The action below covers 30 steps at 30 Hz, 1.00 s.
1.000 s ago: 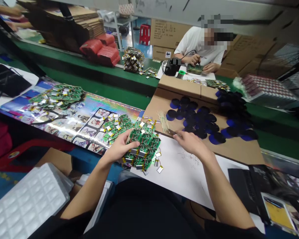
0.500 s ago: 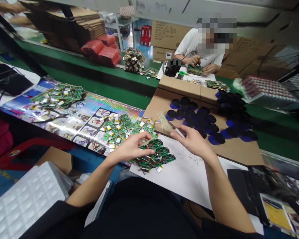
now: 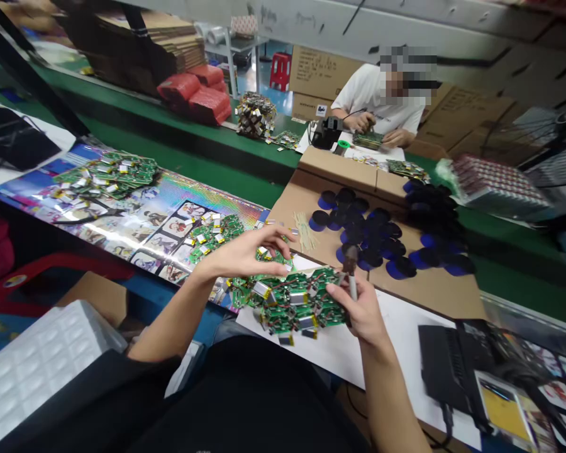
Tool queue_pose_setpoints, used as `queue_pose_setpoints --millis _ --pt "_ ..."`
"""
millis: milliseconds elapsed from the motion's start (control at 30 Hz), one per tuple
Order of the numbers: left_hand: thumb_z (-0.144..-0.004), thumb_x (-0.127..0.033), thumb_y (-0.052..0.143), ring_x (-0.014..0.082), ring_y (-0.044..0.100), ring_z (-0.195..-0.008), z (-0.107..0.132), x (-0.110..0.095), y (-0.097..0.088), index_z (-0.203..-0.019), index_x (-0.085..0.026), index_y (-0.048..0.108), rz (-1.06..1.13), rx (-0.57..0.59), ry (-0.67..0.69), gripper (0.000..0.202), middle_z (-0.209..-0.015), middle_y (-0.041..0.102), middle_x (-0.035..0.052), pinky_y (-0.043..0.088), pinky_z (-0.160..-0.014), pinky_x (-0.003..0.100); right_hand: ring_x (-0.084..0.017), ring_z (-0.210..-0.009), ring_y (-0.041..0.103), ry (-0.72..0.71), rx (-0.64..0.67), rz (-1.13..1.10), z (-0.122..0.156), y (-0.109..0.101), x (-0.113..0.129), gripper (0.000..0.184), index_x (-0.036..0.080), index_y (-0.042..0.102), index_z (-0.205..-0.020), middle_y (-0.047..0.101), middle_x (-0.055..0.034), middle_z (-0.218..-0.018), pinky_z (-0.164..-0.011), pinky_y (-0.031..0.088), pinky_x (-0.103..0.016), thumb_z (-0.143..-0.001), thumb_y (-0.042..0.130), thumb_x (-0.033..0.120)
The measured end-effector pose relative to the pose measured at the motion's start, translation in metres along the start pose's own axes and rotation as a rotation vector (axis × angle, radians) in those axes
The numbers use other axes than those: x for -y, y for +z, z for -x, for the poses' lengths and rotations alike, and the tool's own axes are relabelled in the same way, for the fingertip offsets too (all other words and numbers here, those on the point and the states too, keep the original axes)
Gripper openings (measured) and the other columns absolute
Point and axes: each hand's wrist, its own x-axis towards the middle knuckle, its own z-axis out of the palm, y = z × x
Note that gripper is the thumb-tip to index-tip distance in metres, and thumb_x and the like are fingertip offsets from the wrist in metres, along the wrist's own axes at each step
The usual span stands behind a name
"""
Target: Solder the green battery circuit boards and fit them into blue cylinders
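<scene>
A green circuit board panel point(image 3: 306, 302), with silver battery cells and thin wires on it, is tilted over the white sheet. My right hand point(image 3: 361, 308) is closed on its right edge. The same hand also keeps a slim tool point(image 3: 352, 280) with a pale handle and a dark end; its exact kind is unclear. My left hand point(image 3: 249, 255) is open above the panel's left part, thumb and fingers apart and nothing between them. Behind it lies a pile of more boards with batteries point(image 3: 212, 236), partly hidden by the hand.
Black-and-blue round parts point(image 3: 377, 233) crowd a cardboard sheet point(image 3: 285, 211), beside pale strips point(image 3: 304, 229). Another board pile point(image 3: 117, 173) lies left. A black device point(image 3: 441, 358) is at right. Across the bench a person point(image 3: 353, 91) handles boards. White moulded trays point(image 3: 47, 371) stand lower left.
My left hand has let go of the panel and opened. My right hand has come down and toward me, with the tool, and taken the panel's right edge. The panel now shows more of its face.
</scene>
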Motion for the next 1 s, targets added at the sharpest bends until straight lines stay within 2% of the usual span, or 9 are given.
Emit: queue_pose_setpoints --millis 100,200,300,367,433,567,733,867,1000 --pt "-0.079 -0.057 0.087 0.029 0.074 -0.107 0.015 0.026 -0.002 -0.119 -0.019 0.071 0.351 -0.162 0.008 0.057 -0.11 0.076 0.0161 0.058 -0.093 0.039 -0.016 -0.065 0.06 0.033 -0.197 -0.199 0.012 -0.002 -0.003 0.043 0.021 0.066 -0.099 0.065 -0.0001 -0.076 -0.061 0.053 -0.03 -0.077 0.087 0.05" --pt "-0.073 -0.07 0.085 0.032 0.069 -0.123 0.031 0.061 0.026 -0.126 -0.02 0.07 0.691 -0.238 -0.017 0.074 -0.129 0.071 0.0189 0.057 -0.105 0.043 -0.017 -0.065 0.062 -0.039 -0.411 -0.315 0.017 0.003 0.004 0.036 0.022 0.061 -0.098 0.064 -0.0005 -0.078 -0.061 0.054 -0.029 -0.081 0.081 0.047" --pt "-0.058 -0.061 0.098 0.0339 0.066 -0.13 0.035 0.082 0.074 -0.135 -0.022 0.065 0.852 -0.162 -0.074 0.092 -0.138 0.067 0.0175 0.05 -0.116 0.047 -0.021 -0.079 0.068 -0.179 -0.586 -0.352 0.012 0.017 0.014 0.03 0.024 0.059 -0.102 0.066 -0.0036 -0.085 -0.072 0.058 -0.034 -0.086 0.074 0.044" --pt "-0.055 -0.047 0.103 0.0325 0.067 -0.129 0.029 0.082 0.102 -0.136 -0.027 0.061 0.917 -0.22 -0.048 0.093 -0.137 0.069 0.013 0.049 -0.119 0.049 -0.024 -0.088 0.069 -0.22 -0.614 -0.344 0.007 0.029 0.015 0.029 0.024 0.059 -0.109 0.067 -0.0056 -0.088 -0.08 0.06 -0.038 -0.09 0.069 0.043" --pt "-0.066 -0.041 0.099 0.0298 0.071 -0.122 0.016 0.073 0.117 -0.135 -0.03 0.059 0.938 -0.354 -0.055 0.08 -0.13 0.073 0.0097 0.053 -0.113 0.049 -0.025 -0.088 0.069 -0.204 -0.603 -0.324 0.006 0.041 0.01 0.03 0.024 0.058 -0.112 0.066 -0.0062 -0.089 -0.08 0.06 -0.039 -0.093 0.067 0.046" --pt "-0.08 -0.043 0.089 0.0276 0.075 -0.112 -0.008 0.053 0.105 -0.126 -0.026 0.063 0.958 -0.58 -0.084 0.055 -0.119 0.078 0.0067 0.059 -0.1 0.044 -0.02 -0.066 0.062 -0.164 -0.441 -0.401 0.012 0.046 -0.013 0.038 0.025 0.058 -0.106 0.06 -0.0005 -0.075 -0.061 0.053 -0.033 -0.089 0.072 0.056" --pt "-0.074 -0.04 0.092 0.0215 0.075 -0.096 -0.005 0.049 0.065 -0.105 -0.02 0.071 0.71 -0.746 -0.008 0.043 -0.105 0.08 0.0047 0.059 -0.09 0.032 -0.017 -0.061 0.06 -0.057 -0.109 -0.317 0.016 0.014 -0.015 0.04 0.021 0.062 -0.114 0.073 -0.0075 -0.092 -0.051 0.047 -0.032 -0.098 0.058 0.057" --pt "-0.079 -0.042 0.088 0.0159 0.068 -0.08 0.008 0.053 0.052 -0.102 -0.019 0.072 0.473 -0.726 -0.017 0.036 -0.093 0.076 0.0012 0.054 -0.078 0.027 -0.016 -0.061 0.06 -0.013 -0.007 -0.034 0.01 -0.004 -0.002 0.039 0.02 0.064 -0.113 0.077 -0.0099 -0.099 -0.055 0.05 -0.031 -0.099 0.062 0.056" --pt "-0.083 -0.048 0.084 0.018 0.065 -0.082 0.014 0.057 0.053 -0.099 -0.02 0.073 0.331 -0.673 -0.028 0.034 -0.092 0.073 0.0015 0.05 -0.08 0.028 -0.019 -0.078 0.067 -0.058 0.072 0.255 0.008 -0.001 0.001 0.037 0.021 0.07 -0.113 0.078 -0.0094 -0.107 -0.075 0.056 -0.032 -0.101 0.06 0.054"
